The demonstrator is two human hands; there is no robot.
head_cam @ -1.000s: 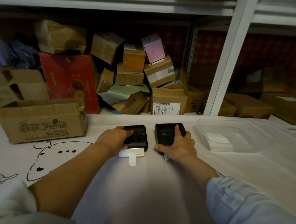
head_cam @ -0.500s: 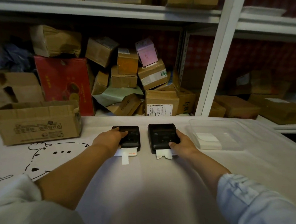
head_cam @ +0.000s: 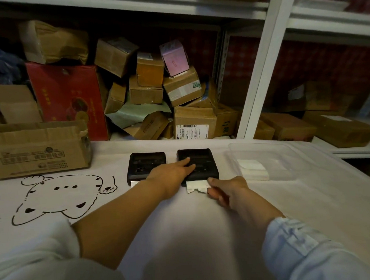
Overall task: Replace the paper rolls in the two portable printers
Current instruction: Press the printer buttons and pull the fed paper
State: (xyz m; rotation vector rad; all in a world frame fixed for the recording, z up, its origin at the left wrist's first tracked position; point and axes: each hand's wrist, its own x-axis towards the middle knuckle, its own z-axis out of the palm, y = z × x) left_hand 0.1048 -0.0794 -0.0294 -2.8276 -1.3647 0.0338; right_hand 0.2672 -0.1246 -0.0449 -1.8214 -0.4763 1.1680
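The left hand (head_cam: 171,173) had crossed from the left printer (head_cam: 146,165) to press flat, grip open, on the right printer (head_cam: 199,163). The right hand (head_cam: 224,191) pinched its paper strip (head_cam: 196,185) on the tabletop (head_cam: 207,236), likely tearing next.

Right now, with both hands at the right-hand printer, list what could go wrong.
1. The right hand pinches the paper strip at the right printer; a skewed pull may tear it raggedly.
2. The left hand only presses flat on top, so the printer may slide toward the left printer.
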